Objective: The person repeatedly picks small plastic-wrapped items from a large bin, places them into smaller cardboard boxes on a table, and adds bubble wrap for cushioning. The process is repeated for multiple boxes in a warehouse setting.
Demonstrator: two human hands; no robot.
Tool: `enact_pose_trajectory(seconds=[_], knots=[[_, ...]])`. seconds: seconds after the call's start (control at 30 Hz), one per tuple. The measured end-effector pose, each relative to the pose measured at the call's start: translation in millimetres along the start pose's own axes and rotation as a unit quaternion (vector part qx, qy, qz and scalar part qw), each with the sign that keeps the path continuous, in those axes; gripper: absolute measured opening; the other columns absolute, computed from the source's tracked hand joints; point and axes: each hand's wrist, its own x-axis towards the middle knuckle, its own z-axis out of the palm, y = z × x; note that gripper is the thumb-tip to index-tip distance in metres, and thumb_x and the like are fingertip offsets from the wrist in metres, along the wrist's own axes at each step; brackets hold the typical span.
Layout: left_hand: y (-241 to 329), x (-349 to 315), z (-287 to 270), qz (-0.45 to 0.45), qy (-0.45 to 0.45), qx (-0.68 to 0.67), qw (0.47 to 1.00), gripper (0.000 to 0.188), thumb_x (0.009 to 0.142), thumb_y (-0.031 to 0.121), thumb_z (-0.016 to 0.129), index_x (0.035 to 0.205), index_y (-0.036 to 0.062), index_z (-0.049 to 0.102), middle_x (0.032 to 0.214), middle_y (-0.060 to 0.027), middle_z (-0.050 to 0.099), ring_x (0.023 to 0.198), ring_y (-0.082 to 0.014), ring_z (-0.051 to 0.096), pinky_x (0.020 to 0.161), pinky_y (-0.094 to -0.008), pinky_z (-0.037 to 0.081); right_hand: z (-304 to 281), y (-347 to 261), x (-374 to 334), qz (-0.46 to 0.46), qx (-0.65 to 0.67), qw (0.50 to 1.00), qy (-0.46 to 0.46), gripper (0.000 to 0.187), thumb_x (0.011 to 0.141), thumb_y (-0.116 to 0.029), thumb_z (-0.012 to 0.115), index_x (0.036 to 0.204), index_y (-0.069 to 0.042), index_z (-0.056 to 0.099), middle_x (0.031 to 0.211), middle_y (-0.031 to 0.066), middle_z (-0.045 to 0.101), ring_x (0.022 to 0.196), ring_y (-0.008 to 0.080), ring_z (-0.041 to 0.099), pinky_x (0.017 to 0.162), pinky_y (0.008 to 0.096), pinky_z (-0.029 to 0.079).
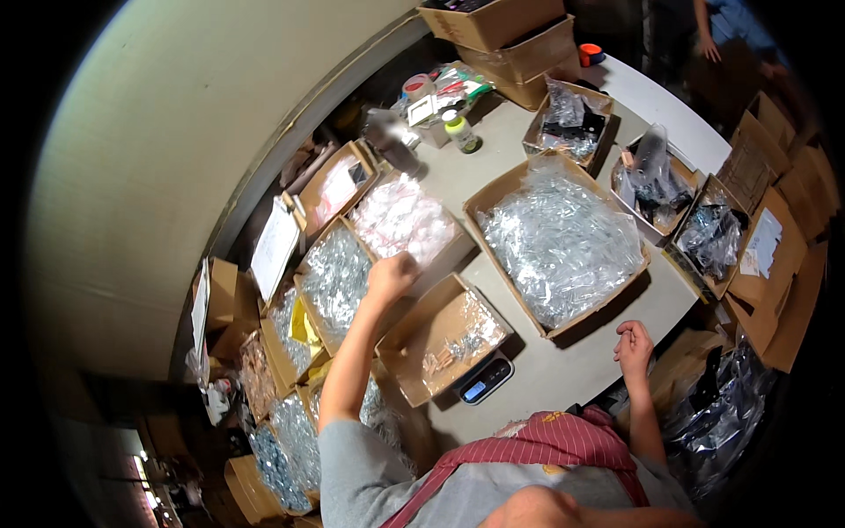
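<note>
My left hand (393, 278) is closed in a fist at the near corner of a carton of white and pinkish packets (403, 218). Anything in its fingers is hidden. Beside that hand, on its left, stands a carton of small clear bags (337, 280). Just to its right, a shallow cardboard box (409, 339) holds a few clear packets and copper-coloured pieces, and sits over a digital scale (487, 379) with a lit display. My right hand (634, 348) hovers by the table's right edge with loosely curled fingers and nothing visible in them. Nearest to it is a large carton heaped with clear bags (563, 238).
Several more part-filled cartons (295, 427) crowd the left. A yellow-green bottle (459, 130) and tape roll (418, 85) stand at the back, near stacked boxes (519, 53). Boxes of black parts (656, 180) line the right. Another person's hand (709, 48) shows far right.
</note>
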Motion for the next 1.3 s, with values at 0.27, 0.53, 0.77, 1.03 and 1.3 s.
enact_pose_trajectory(seconds=[0.27,0.53,0.77,1.03,1.3], knots=[[19.6,27.3,-15.1,-0.163,0.039,-0.564,0.808,0.013,0.09,0.019,0.061,0.093,0.0068,0.065,0.085,0.0006,0.062,0.076,-0.0104,0.056,0.069,-0.0245,0.045,1.4,3.4,-0.6,-0.04,-0.072,0.996,0.02,0.012,0.087,0.004,0.046,0.085,0.0,0.057,0.081,0.0094,0.057,0.05,0.0186,0.055,0.045,0.0305,0.044],[112.8,85.2,14.4,-0.034,-0.041,-0.459,0.887,0.019,0.087,0.024,0.062,0.094,0.006,0.06,0.086,-0.0069,0.065,0.072,-0.0201,0.062,0.06,-0.0367,0.049,2.8,10.1,0.3,-0.073,-0.108,0.991,0.034,0.011,0.085,0.004,0.047,0.084,0.0,0.057,0.079,0.0109,0.057,0.06,0.0233,0.057,0.052,0.0336,0.044],[126.2,129.9,44.8,0.185,0.011,0.189,0.964,0.021,0.083,0.026,0.067,0.088,0.0056,0.068,0.072,-0.0184,0.065,0.068,-0.0325,0.067,0.06,-0.0412,0.051,3.5,-4.1,0.8,-0.06,-0.077,0.994,0.038,0.012,0.086,0.005,0.046,0.084,0.0,0.057,0.078,0.01,0.056,0.05,0.019,0.055,0.045,0.0307,0.043],[55.6,29.8,0.0,-0.032,-0.043,-0.566,0.823,0.02,0.098,0.024,0.057,0.086,0.008,0.06,0.061,0.0041,0.047,0.054,-0.0072,0.046,0.049,-0.0247,0.035,5.0,7.8,0.2,-0.045,-0.064,0.996,0.032,0.012,0.087,0.005,0.046,0.086,0.0,0.057,0.078,0.0076,0.054,0.045,0.0141,0.049,0.044,0.0276,0.041],[44.4,-150.6,24.3,0.028,-0.078,-0.266,0.96,0.042,0.098,0.038,0.055,0.133,0.0136,0.056,0.118,-0.0231,0.062,0.112,-0.035,0.06,0.096,-0.0431,0.048,4.0,9.9,-3.8,0.003,-0.065,0.998,-0.008,0.015,0.094,-0.004,0.043,0.096,-0.007,0.057,0.083,0.0011,0.056,0.051,0.0054,0.047,0.04,0.0195,0.038]])
